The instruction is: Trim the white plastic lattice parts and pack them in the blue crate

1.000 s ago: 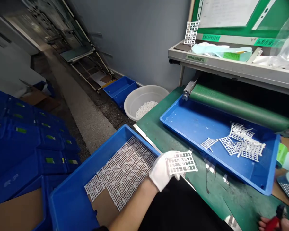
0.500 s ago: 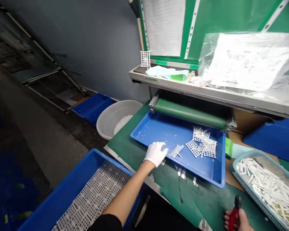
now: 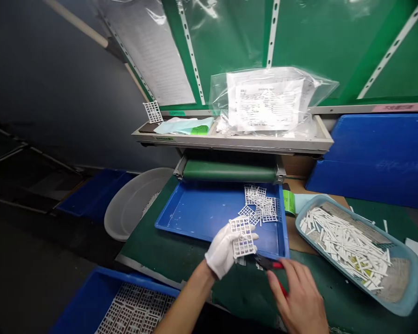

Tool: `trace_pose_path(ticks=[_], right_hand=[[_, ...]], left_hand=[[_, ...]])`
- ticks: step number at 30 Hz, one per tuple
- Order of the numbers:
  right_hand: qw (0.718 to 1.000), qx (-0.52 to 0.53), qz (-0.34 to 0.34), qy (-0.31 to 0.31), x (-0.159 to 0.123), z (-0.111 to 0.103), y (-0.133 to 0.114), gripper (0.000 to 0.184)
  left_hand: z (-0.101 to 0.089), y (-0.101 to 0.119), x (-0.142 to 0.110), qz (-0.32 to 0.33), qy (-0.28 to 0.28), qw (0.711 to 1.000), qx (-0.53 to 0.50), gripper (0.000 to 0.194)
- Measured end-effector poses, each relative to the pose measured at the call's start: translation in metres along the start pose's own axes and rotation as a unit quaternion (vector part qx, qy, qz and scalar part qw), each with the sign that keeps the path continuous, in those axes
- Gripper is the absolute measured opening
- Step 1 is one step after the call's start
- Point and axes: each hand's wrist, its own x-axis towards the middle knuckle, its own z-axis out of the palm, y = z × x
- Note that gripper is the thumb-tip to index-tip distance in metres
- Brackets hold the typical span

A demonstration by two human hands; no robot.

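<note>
My left hand (image 3: 223,250), in a white glove, holds a white plastic grid piece (image 3: 242,236) upright over the near edge of the blue tray (image 3: 198,213). My bare right hand (image 3: 297,297) grips red-handled cutters (image 3: 270,265), whose dark jaws point at the lower edge of the grid. More white grid pieces (image 3: 259,204) lie piled at the tray's right end. A green roller (image 3: 230,171) sits behind the tray.
A light-blue basket (image 3: 409,297) of white strips stands to the right. A grey basin (image 3: 132,204) with white bits sits on the left. A blue bin (image 3: 90,301) at lower left holds laid-out grids. The shelf (image 3: 230,139) above carries a plastic bag of papers.
My left hand laid its first grid down out of view, then picked a new one from the blue tray. My right hand brought the cutters up to it. The view swung right.
</note>
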Motion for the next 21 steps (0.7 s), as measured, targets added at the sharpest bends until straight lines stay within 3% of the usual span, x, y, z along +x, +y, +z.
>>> trace_pose_path(ticks=[2, 5, 7, 9, 12, 14, 18, 21], right_hand=[[1.000, -0.023, 0.001, 0.005, 0.016, -0.001, -0.012, 0.042], [0.998, -0.054, -0.036, 0.012, 0.027, -0.005, -0.019, 0.046], [0.993, -0.072, -0.090, 0.014, 0.028, -0.011, -0.015, 0.050], [0.983, -0.094, -0.158, 0.017, 0.030, -0.019, -0.008, 0.054], [0.955, -0.122, -0.271, 0.021, 0.040, -0.036, 0.006, 0.063], [0.928, -0.131, -0.348, 0.027, 0.051, -0.050, 0.014, 0.068], [0.871, -0.146, -0.468, 0.029, 0.074, -0.080, 0.027, 0.076], [0.847, -0.157, -0.507, 0.026, 0.086, -0.102, 0.037, 0.082]], left_hand=[[0.017, -0.004, -0.019, 0.005, -0.014, 0.994, -0.110, 0.053], [0.028, -0.011, -0.034, 0.005, -0.004, 0.989, -0.147, 0.056], [0.028, -0.015, -0.037, -0.025, -0.013, 0.987, -0.157, 0.047], [0.025, -0.018, -0.037, -0.080, -0.040, 0.981, -0.174, 0.045], [0.024, -0.020, -0.035, -0.177, -0.088, 0.966, -0.166, 0.073], [0.028, -0.020, -0.034, -0.254, -0.113, 0.953, -0.123, 0.079], [0.047, -0.019, -0.030, -0.376, -0.172, 0.909, -0.049, 0.080], [0.071, -0.021, -0.021, -0.422, -0.227, 0.877, -0.039, 0.081]])
